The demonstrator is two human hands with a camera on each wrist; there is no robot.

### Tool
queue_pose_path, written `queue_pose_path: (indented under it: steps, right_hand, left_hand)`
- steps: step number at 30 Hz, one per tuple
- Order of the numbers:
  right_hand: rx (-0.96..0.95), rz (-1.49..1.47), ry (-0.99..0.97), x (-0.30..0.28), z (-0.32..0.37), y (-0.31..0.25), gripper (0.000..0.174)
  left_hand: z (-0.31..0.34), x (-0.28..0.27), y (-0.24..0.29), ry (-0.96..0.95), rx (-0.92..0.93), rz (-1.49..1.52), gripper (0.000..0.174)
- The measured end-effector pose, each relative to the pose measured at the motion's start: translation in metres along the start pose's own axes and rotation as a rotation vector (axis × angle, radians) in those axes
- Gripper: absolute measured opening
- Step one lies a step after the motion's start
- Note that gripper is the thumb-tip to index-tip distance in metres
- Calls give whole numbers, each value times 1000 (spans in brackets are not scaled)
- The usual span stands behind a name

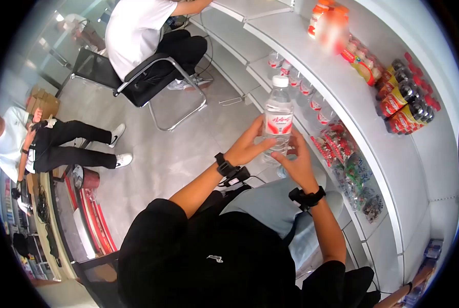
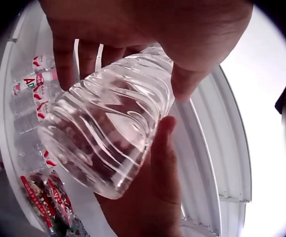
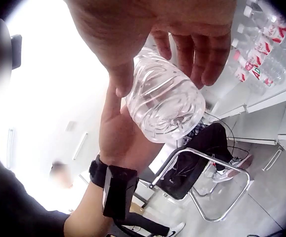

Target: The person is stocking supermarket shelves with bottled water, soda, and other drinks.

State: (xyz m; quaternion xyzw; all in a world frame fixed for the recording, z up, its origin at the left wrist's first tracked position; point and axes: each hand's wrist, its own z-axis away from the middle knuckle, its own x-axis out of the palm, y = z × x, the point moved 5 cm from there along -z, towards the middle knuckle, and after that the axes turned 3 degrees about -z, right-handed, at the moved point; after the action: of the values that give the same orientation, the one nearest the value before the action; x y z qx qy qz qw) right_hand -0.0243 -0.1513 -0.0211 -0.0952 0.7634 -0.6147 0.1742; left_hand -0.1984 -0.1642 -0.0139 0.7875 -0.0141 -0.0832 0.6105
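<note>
A clear plastic water bottle with a white cap and a red-and-white label is held upright between both hands in the head view. My left hand grips its left side, the thumb across the front of the lower body. From the right, my right hand holds the lower part, its thumb close to the left thumb. Seen from below in the left wrist view, the ribbed bottle has fingers on both sides. The right wrist view shows the base of the bottle below the right hand.
White shelves curve along the right, with similar water bottles, bagged snacks and packs of dark bottles. One person sits on a black chair ahead; another person is at the left.
</note>
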Motion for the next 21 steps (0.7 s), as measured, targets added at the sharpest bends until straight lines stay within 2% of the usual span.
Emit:
queue_pose_path:
  steps: [5,8,11,14,17,21]
  right_hand:
    - [69,-12,20,1,-7,-10,77]
    - [10,65,46,-2,-13,-11,75]
    - [-90,148,76,0,-18,-17,71]
    - [-115,211,69,2,-20,-25,69]
    - [-117,232,55,3,-20,-24,68]
    - [-168,335,69,6,-16,-28,68]
  left_hand:
    - [-4,-9,-6,-6,-151,8,66]
    - [-7,-6,-15,102,-117,243,62]
    - [-7,-11,-25,84,-244,303,57]
    - [-4,-13,-26,108,-224,328,54]
    - [-3,-14,-27,76,-223,293,55]
    - [1,-6,-22,25,-343,305,59]
